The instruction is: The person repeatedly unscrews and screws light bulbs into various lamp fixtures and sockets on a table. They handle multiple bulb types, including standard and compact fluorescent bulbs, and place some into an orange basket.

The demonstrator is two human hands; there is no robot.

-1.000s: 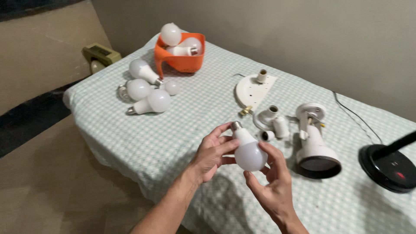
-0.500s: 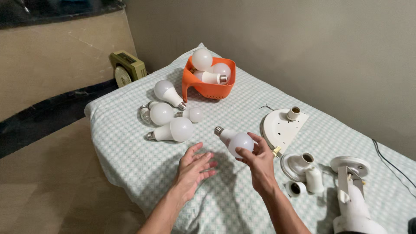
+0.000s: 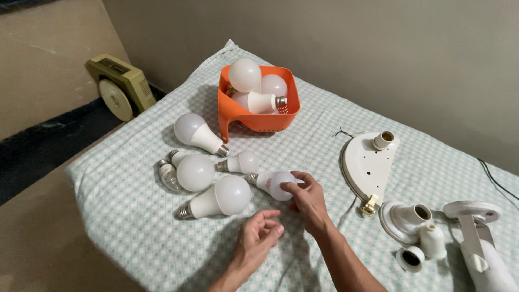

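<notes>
Head view: right hand point(image 3: 309, 201) fingers grasping white bulb point(image 3: 277, 184), screw base leftward; left hand point(image 3: 259, 238) released

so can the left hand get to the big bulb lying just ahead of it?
Probably yes. The left hand is empty, fingers loosely curled, and only bare checked cloth separates it from the big bulb.
</notes>
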